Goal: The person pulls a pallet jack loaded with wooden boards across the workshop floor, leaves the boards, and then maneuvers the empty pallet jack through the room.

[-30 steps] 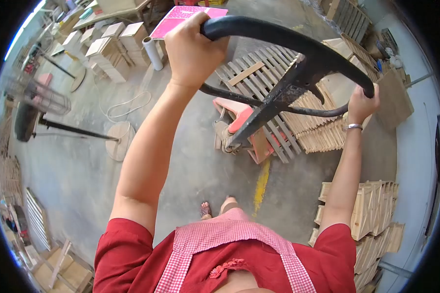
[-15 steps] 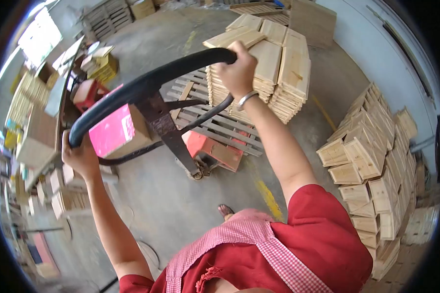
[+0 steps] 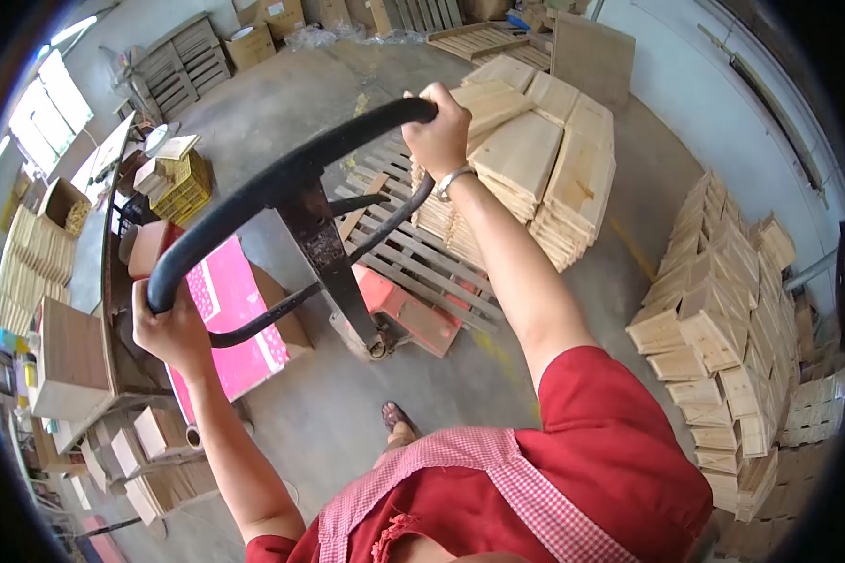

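Observation:
Both my hands grip the black loop handle [image 3: 282, 164] of a pallet jack. My left hand [image 3: 171, 328] is wrapped round its lower left end, and my right hand [image 3: 438, 131], with a bracelet at the wrist, round the upper right end. The handle's dark metal shaft [image 3: 333, 267] runs down to the jack's red-orange body [image 3: 406, 310]. Beyond it lies a slatted wooden pallet [image 3: 376, 220], with stacks of pale wooden boards [image 3: 516, 155] on its right part. The fork tips are hidden under the pallet.
Stacked wooden boxes [image 3: 714, 328] line the right side. At left, a pink-topped carton [image 3: 235, 310] stands by a long workbench [image 3: 89, 272] with a yellow crate [image 3: 183, 188] near it. Further off, a brown panel [image 3: 591, 58] leans at the back and grey pallets [image 3: 178, 70] stand against the wall.
The pink-topped carton and the workbench now show larger and closer on the left. The board stacks sit slightly further right and lower in view. Both hands keep their grip on the handle.

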Demonstrator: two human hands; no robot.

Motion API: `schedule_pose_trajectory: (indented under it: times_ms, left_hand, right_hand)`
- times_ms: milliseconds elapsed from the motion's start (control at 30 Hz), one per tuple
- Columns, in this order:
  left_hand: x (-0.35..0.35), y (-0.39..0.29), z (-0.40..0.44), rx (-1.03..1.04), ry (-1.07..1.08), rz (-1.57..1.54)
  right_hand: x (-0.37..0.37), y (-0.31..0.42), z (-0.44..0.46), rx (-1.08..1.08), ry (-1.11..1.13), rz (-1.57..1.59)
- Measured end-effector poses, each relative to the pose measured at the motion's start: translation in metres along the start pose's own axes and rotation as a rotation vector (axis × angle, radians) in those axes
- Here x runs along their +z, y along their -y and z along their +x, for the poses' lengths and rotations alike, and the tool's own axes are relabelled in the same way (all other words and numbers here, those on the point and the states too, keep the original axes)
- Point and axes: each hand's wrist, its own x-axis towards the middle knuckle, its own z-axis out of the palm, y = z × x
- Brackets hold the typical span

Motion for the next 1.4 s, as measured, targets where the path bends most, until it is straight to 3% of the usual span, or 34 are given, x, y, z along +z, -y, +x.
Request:
schedule_pose_trajectory:
  times_ms: [267, 533, 633, 667, 800, 833, 900, 933, 1167, 1233, 1400]
  left_hand:
    - [0.081, 0.083, 0.076, 0.08, -0.022, -0.005]
    - [0.154, 0.171, 0.145, 0.031, -0.054, 0.023]
    - [0.18, 0.205, 0.172, -0.017, 0.027, 0.068]
    - [0.193, 0.206, 0.184, 0.107, -0.025, 0.103]
    - [0.222, 0.242, 0.213, 0.131, -0.031, 0.08]
    - [0.229, 0.258, 0.218, 0.228, -0.1, 0.057]
    - [0.237, 0.277, 0.227, -0.019, 0.024, 0.05]
    - [0.25, 0.287, 0.234, 0.062, -0.028, 0.067]
    - [0.345, 0.362, 0.292, -0.079, 0.111, -0.188]
    - [0.379, 0.37, 0.314, -0.009, 0.205, -0.293]
    - [0.462, 0.367, 0.347, -0.066, 0.318, -0.596]
  right_hand:
    - [0.11, -0.036, 0.024, 0.006, 0.015, -0.041]
    - [0.189, -0.064, 0.047, 0.001, 0.024, 0.002]
    - [0.228, -0.073, 0.051, 0.005, 0.027, -0.013]
    - [0.239, -0.078, 0.056, 0.006, 0.026, -0.016]
    - [0.268, -0.084, 0.063, -0.023, 0.01, -0.02]
    - [0.271, -0.086, 0.064, -0.026, 0.015, -0.019]
    - [0.281, -0.093, 0.063, -0.015, 0.026, 0.009]
    - [0.285, -0.095, 0.062, 0.014, 0.043, 0.024]
    - [0.334, -0.117, 0.065, -0.055, 0.035, -0.065]
    - [0.336, -0.121, 0.066, -0.069, 0.028, -0.083]
    - [0.355, -0.126, 0.067, 0.01, 0.009, -0.201]
